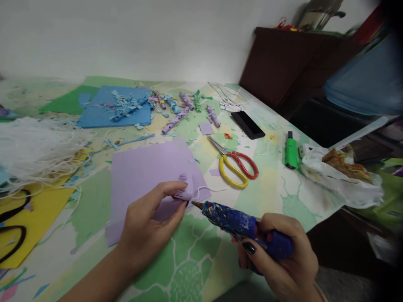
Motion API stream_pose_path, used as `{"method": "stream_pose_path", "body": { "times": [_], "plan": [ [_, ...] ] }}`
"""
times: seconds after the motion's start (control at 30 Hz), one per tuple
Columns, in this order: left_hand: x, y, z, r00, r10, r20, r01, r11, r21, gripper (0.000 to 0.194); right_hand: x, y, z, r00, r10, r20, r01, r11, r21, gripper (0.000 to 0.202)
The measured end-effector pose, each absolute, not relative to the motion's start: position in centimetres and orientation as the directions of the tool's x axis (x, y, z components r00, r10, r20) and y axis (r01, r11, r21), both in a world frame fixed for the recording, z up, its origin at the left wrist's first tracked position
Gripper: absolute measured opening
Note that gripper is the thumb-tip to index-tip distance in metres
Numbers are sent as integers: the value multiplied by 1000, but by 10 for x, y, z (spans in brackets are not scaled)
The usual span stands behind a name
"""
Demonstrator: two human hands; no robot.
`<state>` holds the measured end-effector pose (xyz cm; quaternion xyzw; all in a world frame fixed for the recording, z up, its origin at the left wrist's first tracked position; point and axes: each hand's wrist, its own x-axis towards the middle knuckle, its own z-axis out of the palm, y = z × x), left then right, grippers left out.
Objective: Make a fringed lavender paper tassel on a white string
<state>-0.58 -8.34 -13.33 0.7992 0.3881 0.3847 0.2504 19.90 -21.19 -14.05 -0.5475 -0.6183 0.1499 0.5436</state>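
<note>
Pinched between the thumb and fingers of my left hand (pixel 151 218) is a small purple fringed foam piece (pixel 186 188), with a white string (pixel 214 190) trailing from it to the right. My right hand (pixel 283 251) is wrapped round a blue glue gun (pixel 233 220), smeared with dried glue. Its brass nozzle points left, close to the lower edge of the fringed piece; whether they touch I cannot tell. Beneath my left hand lie purple foam sheets (pixel 141 167). Scissors (pixel 237 165) with one yellow and one red handle rest partly open beyond the glue gun.
A black phone (pixel 248 124) and a green lighter (pixel 291 151) lie to the right, near a plastic bag with food (pixel 343 172). Rolled purple pieces (pixel 176 120) and a blue foam stack (pixel 126 121) are farther back. White string (pixel 40 147) is heaped at left beside yellow foam (pixel 47 218).
</note>
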Motion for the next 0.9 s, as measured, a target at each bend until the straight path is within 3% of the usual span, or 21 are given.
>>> {"method": "stream_pose_path", "body": {
  "times": [0.5, 0.9],
  "plan": [
    [-4, -82, -132, 428, 747, 509, 419, -663, 621, 27, 196, -205, -139, 174, 826, 536, 567, 361, -741, 30],
    [-6, -82, -136, 427, 763, 486, 409, -642, 648, 29, 197, -205, -136, 156, 832, 532, 589, 354, -726, 29]
  ]
}}
